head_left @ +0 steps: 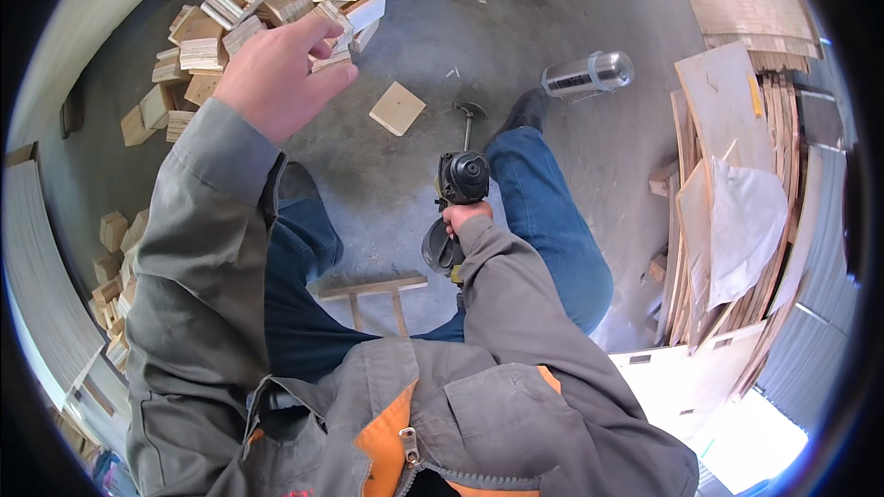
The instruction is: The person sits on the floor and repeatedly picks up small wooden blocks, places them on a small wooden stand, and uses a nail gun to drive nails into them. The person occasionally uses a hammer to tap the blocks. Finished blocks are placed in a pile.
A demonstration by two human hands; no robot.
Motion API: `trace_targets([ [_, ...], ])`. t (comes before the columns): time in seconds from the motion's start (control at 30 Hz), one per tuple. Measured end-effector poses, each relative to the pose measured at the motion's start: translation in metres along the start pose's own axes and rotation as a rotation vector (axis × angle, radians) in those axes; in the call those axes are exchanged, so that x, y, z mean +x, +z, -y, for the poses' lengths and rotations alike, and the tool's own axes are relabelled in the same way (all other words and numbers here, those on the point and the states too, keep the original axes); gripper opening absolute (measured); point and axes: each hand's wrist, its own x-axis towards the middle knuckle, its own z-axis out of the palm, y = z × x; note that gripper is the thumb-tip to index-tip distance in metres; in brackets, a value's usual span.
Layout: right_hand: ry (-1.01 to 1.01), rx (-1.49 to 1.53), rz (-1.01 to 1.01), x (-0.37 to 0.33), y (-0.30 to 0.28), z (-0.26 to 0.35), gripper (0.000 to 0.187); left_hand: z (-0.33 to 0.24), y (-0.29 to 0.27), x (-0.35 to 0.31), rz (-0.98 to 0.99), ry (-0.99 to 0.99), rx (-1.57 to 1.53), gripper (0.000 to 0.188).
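My left hand (pixel 276 74) reaches out over a pile of wooden blocks (pixel 285 2), thumb and index finger spread apart. Plywood block edges show just beyond and between those fingers; contact with them cannot be made out. Between my knees my right hand (pixel 468 214) is wrapped round the handle of a black and yellow coil nail gun (pixel 463 177), whose round cap and drum are visible. A single square block (pixel 398 109) lies flat on the floor in front of me. Just past the nail gun appears a hammer (pixel 470 111), partly covered by it.
A steel flask (pixel 589 74) lies by my right shoe. Boards and plywood sheets (pixel 727 129) lean at the right, with a white cloth (pixel 748 225) over them. More blocks (pixel 115 267) are heaped at the left. A wooden frame (pixel 373 289) is between my legs.
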Motion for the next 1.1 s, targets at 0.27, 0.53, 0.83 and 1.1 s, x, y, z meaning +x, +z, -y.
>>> trace_targets([
  [0.27, 0.078, 0.185, -0.026, 0.010, -0.022, -0.008, 0.015, -0.002, 0.013, 0.003, 0.092, -0.008, 0.047, 0.050],
  [0.53, 0.079, 0.251, -0.030, 0.008, -0.023, -0.006, 0.013, -0.004, 0.034, 0.010, 0.152, -0.018, 0.109, 0.052],
  [0.83, 0.064, 0.195, 0.041, 0.007, -0.032, -0.003, 0.011, -0.023, 0.054, 0.012, 0.218, 0.015, 0.155, 0.053],
  [1.1, 0.060, 0.155, 0.067, 0.013, -0.026, -0.003, 0.012, -0.033, 0.065, 0.009, 0.234, 0.077, 0.170, 0.055],
])
